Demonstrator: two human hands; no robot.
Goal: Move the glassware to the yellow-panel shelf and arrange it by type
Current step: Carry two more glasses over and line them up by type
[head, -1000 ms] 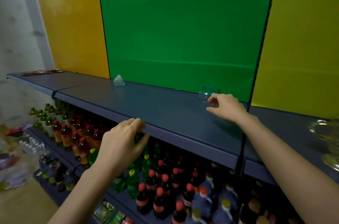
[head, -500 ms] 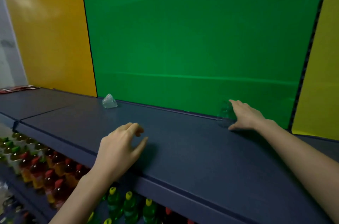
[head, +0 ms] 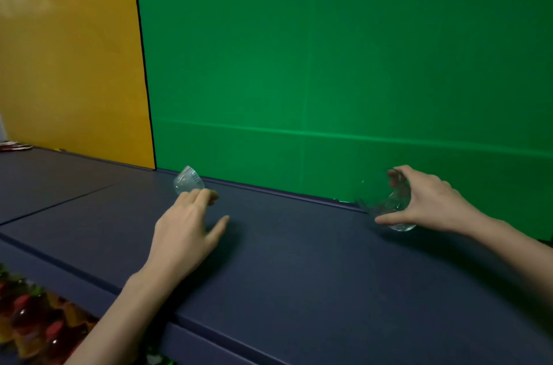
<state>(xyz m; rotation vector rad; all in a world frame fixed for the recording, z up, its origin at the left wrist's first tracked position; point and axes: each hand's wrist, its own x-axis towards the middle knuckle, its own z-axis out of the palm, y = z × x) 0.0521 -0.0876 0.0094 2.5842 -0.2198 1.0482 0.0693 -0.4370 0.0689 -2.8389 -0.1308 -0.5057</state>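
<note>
A small ribbed clear glass (head: 188, 180) lies tilted on the dark blue shelf (head: 299, 269) against the green back panel. My left hand (head: 187, 233) rests just in front of it, fingertips near its base, fingers apart and holding nothing. Farther right, my right hand (head: 431, 200) grips a second clear glass (head: 392, 209) between thumb and fingers, tipped on the shelf close to the green panel. A yellow back panel (head: 68, 50) stands to the left above the adjoining shelf section (head: 45, 182).
Red and green capped bottles (head: 27, 316) fill the shelf below at the bottom left. Some red packets (head: 13, 145) lie at the far left end of the upper shelf. The green panel (head: 344, 71) closes off the back.
The view moved closer to the shelf. My left hand slid forward to the ribbed glass. My right hand closed around the other glass and drew it slightly forward.
</note>
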